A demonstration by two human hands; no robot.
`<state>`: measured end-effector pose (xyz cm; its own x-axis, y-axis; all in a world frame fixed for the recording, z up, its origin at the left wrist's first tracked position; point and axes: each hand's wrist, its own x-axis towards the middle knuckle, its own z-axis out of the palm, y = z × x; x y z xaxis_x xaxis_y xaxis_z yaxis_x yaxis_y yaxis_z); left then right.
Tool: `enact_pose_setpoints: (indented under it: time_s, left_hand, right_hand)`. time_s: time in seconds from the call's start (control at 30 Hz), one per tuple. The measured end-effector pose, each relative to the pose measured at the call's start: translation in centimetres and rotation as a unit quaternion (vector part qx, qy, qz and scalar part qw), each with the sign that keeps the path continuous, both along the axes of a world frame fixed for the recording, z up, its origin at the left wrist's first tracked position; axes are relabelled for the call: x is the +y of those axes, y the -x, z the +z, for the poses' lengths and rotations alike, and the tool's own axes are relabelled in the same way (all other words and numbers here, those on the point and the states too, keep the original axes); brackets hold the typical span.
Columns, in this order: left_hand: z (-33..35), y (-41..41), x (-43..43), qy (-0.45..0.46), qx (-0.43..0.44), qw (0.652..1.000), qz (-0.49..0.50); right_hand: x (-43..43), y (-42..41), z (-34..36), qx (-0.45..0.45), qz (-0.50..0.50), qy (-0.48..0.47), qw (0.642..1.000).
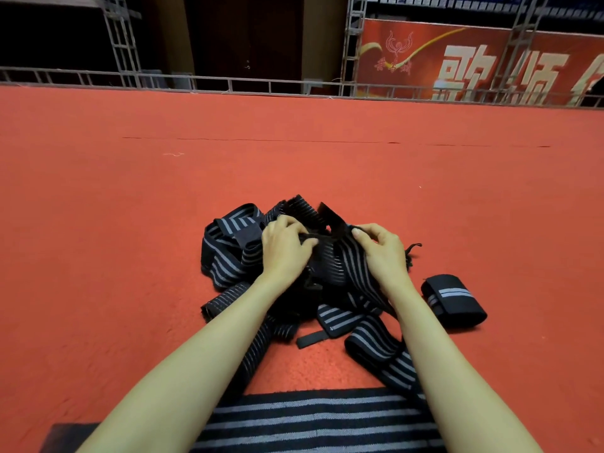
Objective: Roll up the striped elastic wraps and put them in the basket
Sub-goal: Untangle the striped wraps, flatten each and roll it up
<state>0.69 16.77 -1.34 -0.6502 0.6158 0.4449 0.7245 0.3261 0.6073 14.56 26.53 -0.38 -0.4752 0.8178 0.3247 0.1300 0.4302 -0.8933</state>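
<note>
hands are meeting over a tangled pile of striped elastic wraps (228, 253), which is lying on the red carpet (130, 191) in the middle of the scene, somewhat toward the near side. the left hand (286, 248) is resting on the left-centre of the pile, its fingers curling around a narrow black strap (310, 237). the right hand (384, 251) is sitting just to the right of it, thumb and forefinger pinching the edge of a black wrap (346, 263) with thin grey lines, the other fingers bending loosely behind. that wrap is stretching between the two hands and trailing down toward the near right, under the right forearm. a dark flap (330, 217) is sticking up just beyond the hands. loose loops of the pile are spilling out to the left and toward the near side, where a short black tab (310, 339) is lying flat on the carpet. one rolled wrap (454, 300) is sitting on its own on the carpet to the right of the pile, near it but apart, showing a pale grey stripe on top. a wide striped band (313, 420) is filling the near edge between the two forearms. along the far edge of the carpet a metal truss railing (228, 83) is running left to right, and a red banner (474, 60) with large pale characters is hanging behind it at the far right.
</note>
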Motion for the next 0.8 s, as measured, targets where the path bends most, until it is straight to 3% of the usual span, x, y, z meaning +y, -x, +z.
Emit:
enact_pose_setpoints:
  time_s: [0.13,0.23,0.33,0.43,0.53,0.63,0.67,0.73,0.8]
  left_hand:
    - [-0.5,1.9,0.0,0.013,-0.027,0.998,0.048]
    - [-0.4,1.9,0.3,0.042,0.005,0.998,0.046]
    - [-0.4,1.4,0.6,0.012,0.125,0.992,-0.028]
    - [0.0,1.4,1.2,0.071,0.243,0.965,-0.061]
    - [-0.8,2.5,1.4,0.191,0.21,0.959,-0.021]
    - [-1.2,3.7,1.4,0.237,0.144,0.961,-0.001]
    - [-0.9,3.5,1.4,0.218,0.155,0.964,-0.011]
    - [0.4,2.0,0.8,0.081,0.177,0.98,-0.031]
    - [2.2,-0.7,-1.0,-0.082,0.11,0.99,-0.037]
  right_hand:
    - [-0.6,-1.0,0.4,-0.031,-0.013,-0.037,0.999]
    - [-1.6,-1.5,-0.6,-0.032,-0.022,-0.049,0.998]
    - [-2.0,-1.7,-1.3,-0.037,-0.035,-0.068,0.996]
    - [-2.1,-1.7,-1.3,-0.029,-0.041,-0.071,0.996]
    - [-2.0,-3.0,-0.7,0.001,-0.091,-0.108,0.99]
    - [-2.1,-4.8,-0.1,0.004,-0.106,-0.164,0.981]
    - [-2.3,-5.0,-0.1,-0.01,-0.094,-0.171,0.981]
    - [-3.0,-4.8,-0.5,-0.009,-0.071,-0.165,0.984]
    - [-4.2,-4.7,-0.7,0.022,-0.06,-0.166,0.984]
